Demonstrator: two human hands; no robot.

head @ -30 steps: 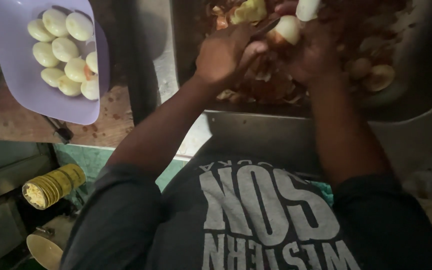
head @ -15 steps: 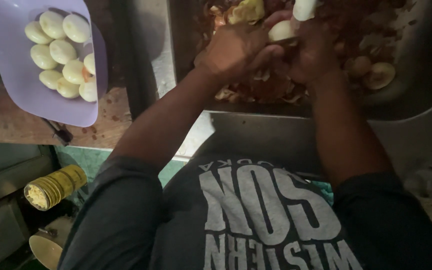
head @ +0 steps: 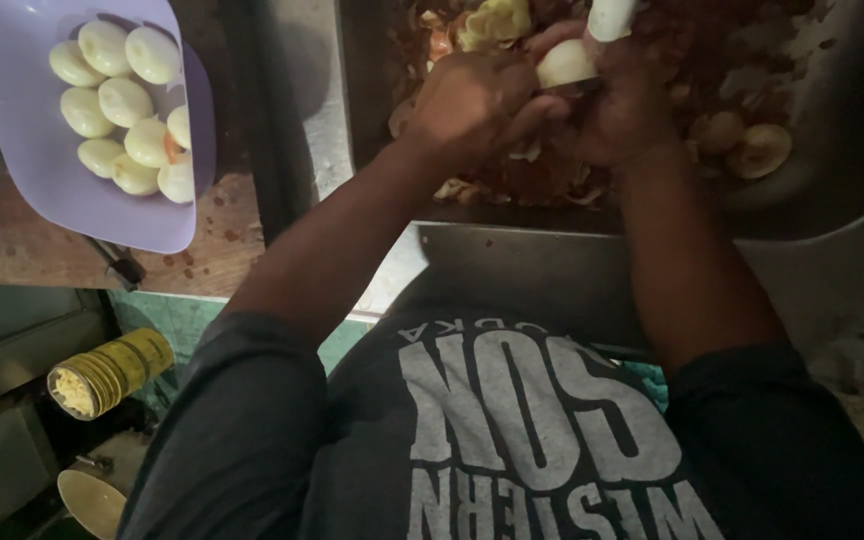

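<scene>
Head view: left hand [head: 472, 100] and right hand [head: 622, 100] both clasp a pale potato [head: 564, 63] at 12 o'clock, over the metal tray [head: 832, 170], so peelings [head: 512, 185] drop inside.

A kitchen: steel sink [head: 852, 210] of peelings, tray [head: 42, 190] of peeled potatoes [head: 127, 100].

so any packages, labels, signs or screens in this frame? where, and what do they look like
No packages, signs or screens in view.
Shirt print: the only lettering, large pale grey block letters on the person's dark grey shirt, bottom centre, upside down to the camera.
Yellow stack: ribbed round stack, lower left below the counter; possibly nested cups, no label seen.
</scene>
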